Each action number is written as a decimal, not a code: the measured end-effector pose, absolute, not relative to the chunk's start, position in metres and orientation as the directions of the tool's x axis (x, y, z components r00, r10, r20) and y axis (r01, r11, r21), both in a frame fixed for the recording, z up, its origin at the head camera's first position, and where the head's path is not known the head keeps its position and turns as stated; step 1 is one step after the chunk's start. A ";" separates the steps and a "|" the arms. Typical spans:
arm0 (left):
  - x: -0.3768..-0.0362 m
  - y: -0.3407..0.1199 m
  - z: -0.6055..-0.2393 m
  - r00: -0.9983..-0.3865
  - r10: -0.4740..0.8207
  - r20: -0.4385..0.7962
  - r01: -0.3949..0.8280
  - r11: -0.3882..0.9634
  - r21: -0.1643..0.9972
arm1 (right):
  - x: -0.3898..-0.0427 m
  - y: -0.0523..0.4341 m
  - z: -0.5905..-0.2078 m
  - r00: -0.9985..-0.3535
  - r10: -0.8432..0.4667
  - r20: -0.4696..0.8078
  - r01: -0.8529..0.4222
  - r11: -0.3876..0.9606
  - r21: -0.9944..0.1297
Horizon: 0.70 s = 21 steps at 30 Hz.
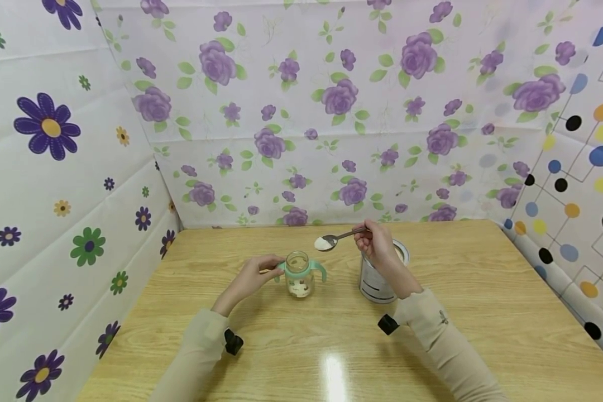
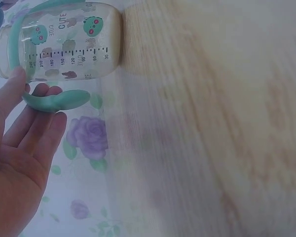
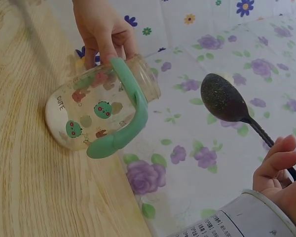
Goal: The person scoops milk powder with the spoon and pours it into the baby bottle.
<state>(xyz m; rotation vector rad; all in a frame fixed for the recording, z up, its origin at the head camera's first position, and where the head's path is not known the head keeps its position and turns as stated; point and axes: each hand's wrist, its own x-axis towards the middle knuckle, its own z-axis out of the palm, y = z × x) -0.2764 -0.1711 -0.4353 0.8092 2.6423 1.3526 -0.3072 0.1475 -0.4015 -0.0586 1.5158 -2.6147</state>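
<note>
A clear glass baby bottle (image 1: 298,287) with mint-green handles stands uncapped on the table, a little white powder at its bottom. My left hand (image 1: 253,276) holds it by the near-side handle (image 2: 56,101), thumb at the green collar and fingers behind. Up and to the right of the bottle mouth, my right hand (image 1: 379,245) grips a dark spoon (image 3: 224,98) by its handle. White powder (image 1: 323,244) is heaped in the spoon's bowl, which hangs level in the air. Below the right hand a tin can (image 1: 377,285) stands without a lid, its contents mostly hidden by the hand.
The wooden table (image 1: 301,335) runs back to a flowered cloth (image 1: 331,111) hung behind it. Patterned cloths also hang at the left and right sides. Each wrist carries a small black camera (image 1: 233,341).
</note>
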 end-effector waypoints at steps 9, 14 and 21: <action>-0.296 -0.178 -0.465 -0.873 0.454 0.176 0.405 0.477 0.780 | -0.306 0.145 -0.400 -0.990 -0.143 -0.017 0.085 -0.482 -0.872; -0.297 -0.180 -0.466 -0.870 0.457 0.184 0.411 0.469 0.781 | -0.304 0.144 -0.399 -0.988 -0.154 -0.009 0.082 -0.475 -0.876; -0.295 -0.179 -0.464 -0.870 0.458 0.183 0.411 0.466 0.783 | -0.302 0.142 -0.398 -0.988 -0.157 -0.010 0.079 -0.436 -0.897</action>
